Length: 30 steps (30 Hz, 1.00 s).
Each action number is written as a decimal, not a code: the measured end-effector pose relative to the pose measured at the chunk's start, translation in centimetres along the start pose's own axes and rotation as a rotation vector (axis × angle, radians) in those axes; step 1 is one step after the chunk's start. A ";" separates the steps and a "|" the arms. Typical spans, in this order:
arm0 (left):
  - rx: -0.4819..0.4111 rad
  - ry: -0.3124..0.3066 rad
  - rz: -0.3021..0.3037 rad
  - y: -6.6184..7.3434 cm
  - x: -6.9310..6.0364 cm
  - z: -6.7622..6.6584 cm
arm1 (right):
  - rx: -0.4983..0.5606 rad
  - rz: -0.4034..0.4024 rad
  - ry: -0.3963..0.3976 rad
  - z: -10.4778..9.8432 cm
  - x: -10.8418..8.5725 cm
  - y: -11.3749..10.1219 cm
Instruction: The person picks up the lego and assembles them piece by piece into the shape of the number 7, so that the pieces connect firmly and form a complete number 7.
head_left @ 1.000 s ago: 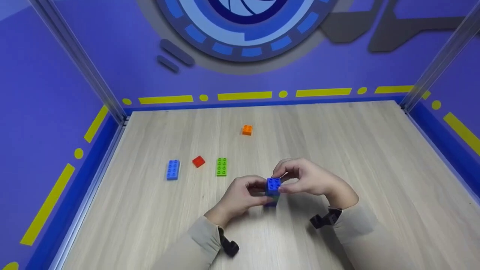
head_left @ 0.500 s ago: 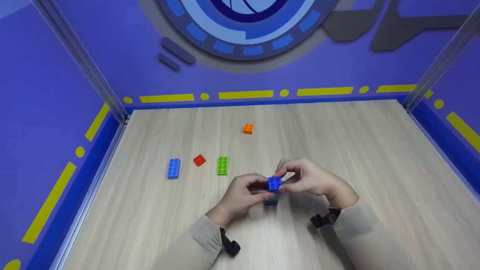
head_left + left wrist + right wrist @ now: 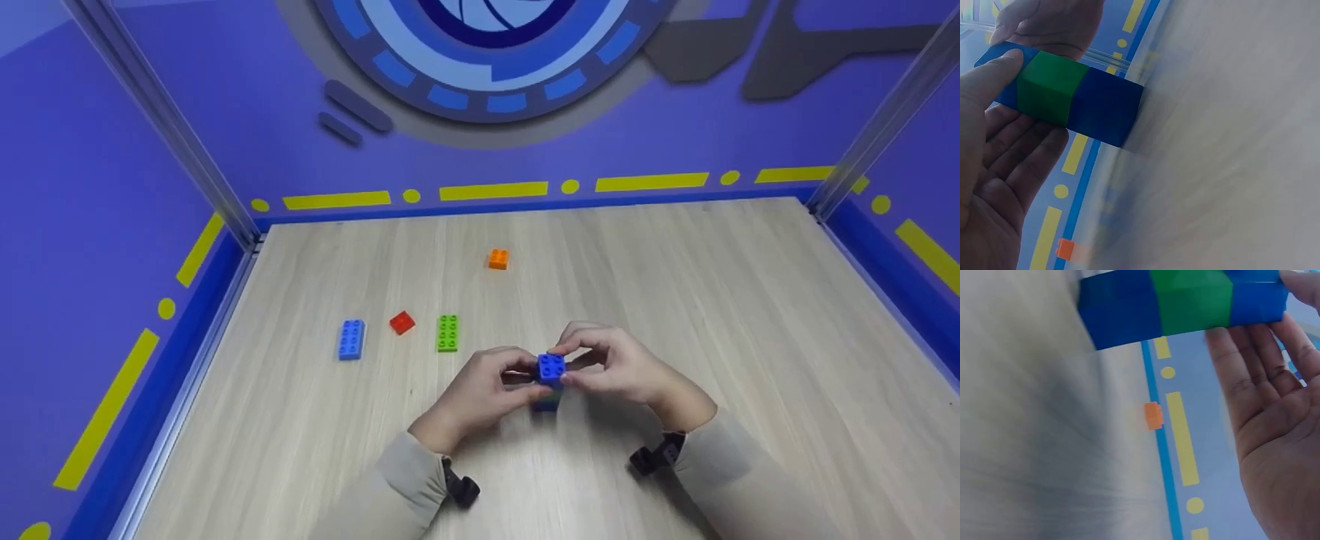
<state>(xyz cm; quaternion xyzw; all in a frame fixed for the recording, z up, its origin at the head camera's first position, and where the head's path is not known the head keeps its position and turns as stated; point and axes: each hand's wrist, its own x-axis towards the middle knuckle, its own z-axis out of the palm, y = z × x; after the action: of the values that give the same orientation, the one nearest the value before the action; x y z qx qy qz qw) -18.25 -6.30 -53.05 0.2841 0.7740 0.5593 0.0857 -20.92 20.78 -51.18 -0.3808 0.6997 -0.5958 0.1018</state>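
Observation:
A stack of bricks stands upright before me: a dark blue bottom brick [image 3: 1106, 107], a green brick [image 3: 1053, 87] in the middle and a blue top brick [image 3: 551, 366]. From the left, my left hand [image 3: 484, 390] holds the stack near its upper end, its thumb across the top brick in the left wrist view. My right hand [image 3: 626, 367] pinches that top brick between thumb and index finger; its other fingers extend beneath it in the right wrist view. In the head view the hands and the top brick mostly hide the lower bricks.
Left of the hands on the wooden table [image 3: 712, 300] lie a green brick [image 3: 448, 333], a red piece [image 3: 402, 322] and a lighter blue brick [image 3: 351, 340]. An orange brick [image 3: 498, 259] sits farther back. Purple walls [image 3: 480, 161] enclose the back and sides.
My left thumb has shifted slightly up along the stack. Both hands otherwise stay around it, and the loose bricks stay put while the head view shifts a little.

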 end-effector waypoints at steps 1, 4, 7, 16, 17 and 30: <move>0.003 0.004 -0.003 0.0 -0.1 0.0 | -0.005 -0.010 0.006 0.1 0.0 0.1; 0.008 0.013 -0.009 0.1 -0.2 0.0 | -0.011 -0.030 0.029 0.4 -0.1 0.4; -0.006 0.013 -0.013 0.1 -0.1 0.1 | 0.012 -0.050 0.055 0.7 -0.1 0.7; -0.017 0.045 -0.048 -0.4 0.1 -0.7 | 0.100 -0.081 0.091 1.2 -0.2 1.7; -0.007 0.067 -0.063 -0.5 0.1 -1.0 | 0.102 -0.074 0.096 1.2 -0.2 1.6; 0.253 0.619 -0.353 -2.6 0.3 -4.5 | 0.086 -0.058 0.097 1.2 -0.2 1.4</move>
<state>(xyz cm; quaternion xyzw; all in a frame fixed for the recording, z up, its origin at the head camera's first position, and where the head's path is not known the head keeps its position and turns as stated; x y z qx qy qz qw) -21.47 -10.34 -53.75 -0.0278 0.8634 0.4951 -0.0928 -20.63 20.03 -52.87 -0.3669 0.6661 -0.6460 0.0666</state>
